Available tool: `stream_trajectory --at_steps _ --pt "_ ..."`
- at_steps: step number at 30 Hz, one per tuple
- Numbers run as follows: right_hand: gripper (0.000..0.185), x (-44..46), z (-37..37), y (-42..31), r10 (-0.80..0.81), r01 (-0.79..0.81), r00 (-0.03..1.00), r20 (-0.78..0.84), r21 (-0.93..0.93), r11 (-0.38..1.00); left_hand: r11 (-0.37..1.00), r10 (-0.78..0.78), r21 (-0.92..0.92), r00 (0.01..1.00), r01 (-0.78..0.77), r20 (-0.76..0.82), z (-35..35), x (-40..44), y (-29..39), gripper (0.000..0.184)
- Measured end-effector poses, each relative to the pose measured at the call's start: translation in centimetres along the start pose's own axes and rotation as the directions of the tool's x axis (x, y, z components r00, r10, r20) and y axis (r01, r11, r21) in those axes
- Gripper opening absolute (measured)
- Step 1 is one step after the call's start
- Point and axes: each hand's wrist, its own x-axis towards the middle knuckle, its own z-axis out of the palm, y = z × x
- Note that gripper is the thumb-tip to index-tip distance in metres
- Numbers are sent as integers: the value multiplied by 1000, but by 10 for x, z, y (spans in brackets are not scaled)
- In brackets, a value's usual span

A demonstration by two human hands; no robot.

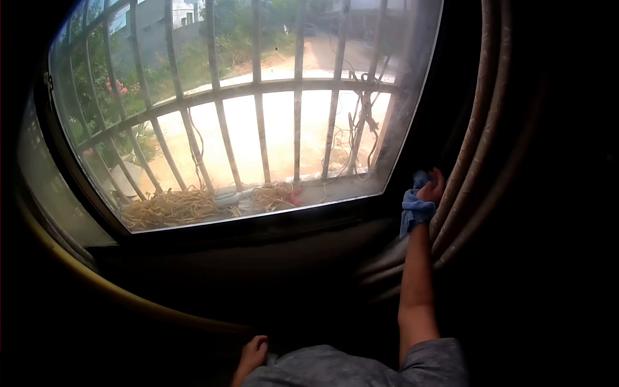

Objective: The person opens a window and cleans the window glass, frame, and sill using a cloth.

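From the head view, looking forward and down, a dim room surrounds a brightly lit window [277, 138]. The right arm stretches forward, almost straight, on the right side. At its end, the right hand [436, 187] has its fingers curled in around a blue cloth [419, 210]. The cloth is bunched at the fingers and wrist, with a loose end drooping beside the forearm. Its longer direction runs roughly up and down in the view, close to the line of the forearm.

The cloth is just to the right of the window's lower right corner, with the pale folds of a curtain [478, 129] right beside the hand. Whether hand or cloth touches the curtain or the dark window frame is too dark to tell.

The left hand [255, 351] is low and near the body, by the grey shirt [322, 364], well apart from the cloth, which is forward and to its right. The right hand is clearly the nearer one. The left fingers look loosely bent, but shadow hides the palm, so how wide it is, or whether it holds anything, cannot be told. Outside the glass are metal bars [259, 122] and dry straw [171, 208].
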Motion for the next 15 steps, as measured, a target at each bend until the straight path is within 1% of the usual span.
stream_trajectory --at_steps 1,2,4,5,7,8,11,14,15 --pt "39 -1 -9 -26 99 -102 985 139 15 995 1000 8 8 1000 -8 4 2 5 5 34" --pt "45 -4 0 -14 9 5 977 213 -69 998 999 37 -2 999 -37 23 6 11 9 33" --pt "56 -6 18 1 -163 190 978 131 -233 954 996 91 -25 994 -89 65 18 23 22 33" --pt "57 -6 26 -4 -94 149 980 177 -330 932 994 106 1 989 -106 104 17 27 46 32" --pt "59 -10 39 -12 66 74 966 249 -514 855 977 214 -28 972 -212 98 29 45 72 31" --pt "60 -11 44 -9 38 75 976 214 -496 865 964 266 -41 959 -263 93 34 52 85 30" --pt "62 -6 63 11 -73 117 990 119 -417 901 925 366 -147 926 -351 92 45 69 130 29" --pt "62 4 69 24 -77 90 995 61 -247 965 916 380 -181 918 -357 114 47 78 150 28" --pt "62 4 69 28 -83 95 995 58 -237 967 921 372 -164 922 -353 105 50 82 149 28"
